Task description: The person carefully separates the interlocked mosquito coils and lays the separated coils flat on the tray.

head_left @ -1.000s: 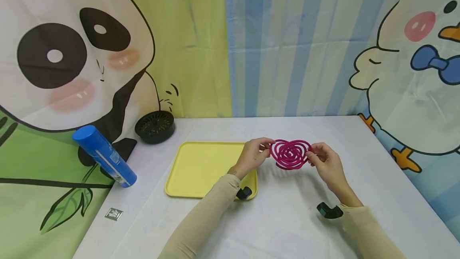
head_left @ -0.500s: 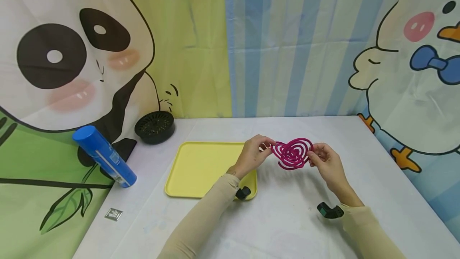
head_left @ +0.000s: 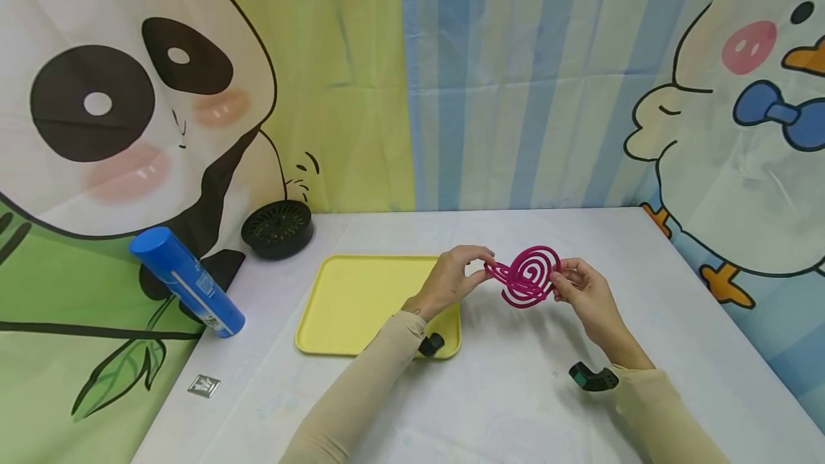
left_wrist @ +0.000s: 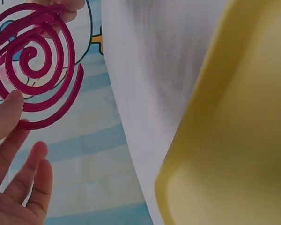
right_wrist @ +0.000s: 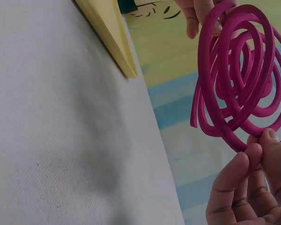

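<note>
A pair of magenta mosquito coils (head_left: pixel 536 299), partly interlocked, is held up over the table between both hands. My left hand (head_left: pixel 451 279) pinches the left edge of one spiral between thumb and fingertips. On the other side, my right hand (head_left: pixel 585 298) pinches the right edge of the second spiral. In the left wrist view, one mosquito coil (left_wrist: pixel 41 125) faces the camera, and the other fingers of the left hand (left_wrist: pixel 19 187) spread below it. The right wrist view shows the coils' loops (right_wrist: pixel 207 84) tilted apart while still crossing each other.
A yellow tray (head_left: pixel 361 306) lies under the left forearm. Further left stand a black slotted round holder (head_left: pixel 278 229) and a blue spray can (head_left: pixel 188 281). A small metal stand (head_left: pixel 204 385) lies near the left edge of the white table (head_left: pixel 503 407). Printed curtains rise behind.
The two spirals have tilted apart: the left one now appears nearly edge-on, and the right one faces the camera. My left hand has turned a little; my right hand has barely moved.
</note>
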{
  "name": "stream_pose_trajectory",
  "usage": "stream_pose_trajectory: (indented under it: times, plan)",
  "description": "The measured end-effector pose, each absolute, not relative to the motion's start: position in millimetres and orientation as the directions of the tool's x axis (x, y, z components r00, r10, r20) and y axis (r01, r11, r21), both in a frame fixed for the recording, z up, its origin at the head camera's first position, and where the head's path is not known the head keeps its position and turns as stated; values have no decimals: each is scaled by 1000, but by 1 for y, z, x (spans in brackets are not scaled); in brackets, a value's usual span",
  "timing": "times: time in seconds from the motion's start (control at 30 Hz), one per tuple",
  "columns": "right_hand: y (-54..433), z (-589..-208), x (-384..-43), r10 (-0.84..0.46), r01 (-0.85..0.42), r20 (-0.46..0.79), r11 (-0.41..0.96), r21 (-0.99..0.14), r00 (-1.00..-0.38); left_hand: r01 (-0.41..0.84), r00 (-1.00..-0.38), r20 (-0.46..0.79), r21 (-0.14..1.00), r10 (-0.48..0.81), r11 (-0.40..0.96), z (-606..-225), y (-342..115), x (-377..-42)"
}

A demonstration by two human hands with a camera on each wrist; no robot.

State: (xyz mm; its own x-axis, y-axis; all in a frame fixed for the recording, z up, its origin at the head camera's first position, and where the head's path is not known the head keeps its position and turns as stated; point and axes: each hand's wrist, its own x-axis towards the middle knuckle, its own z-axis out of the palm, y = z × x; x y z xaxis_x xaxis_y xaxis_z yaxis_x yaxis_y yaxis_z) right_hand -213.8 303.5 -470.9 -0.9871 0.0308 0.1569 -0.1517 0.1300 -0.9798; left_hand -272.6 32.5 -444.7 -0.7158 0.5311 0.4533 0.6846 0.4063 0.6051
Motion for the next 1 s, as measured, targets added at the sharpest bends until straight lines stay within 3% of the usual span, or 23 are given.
stream_pose_trajectory:
  times: [0.37, 0.6, 1.0]
  plan:
    - [302, -469, -212, -16, -92, 91, 157, -983, -996, 772, -616, 466, 516, 634, 370, -442, 28, -277]
    - [305, -470, -211, -56, -86, 74, 270, -959, -996, 784, -606, 491, 500, 626, 367, -441, 24, -277]
    - [312, -473, -218, -184, -96, 63, 177, -979, -981, 778, -594, 466, 539, 656, 322, -437, 20, -275]
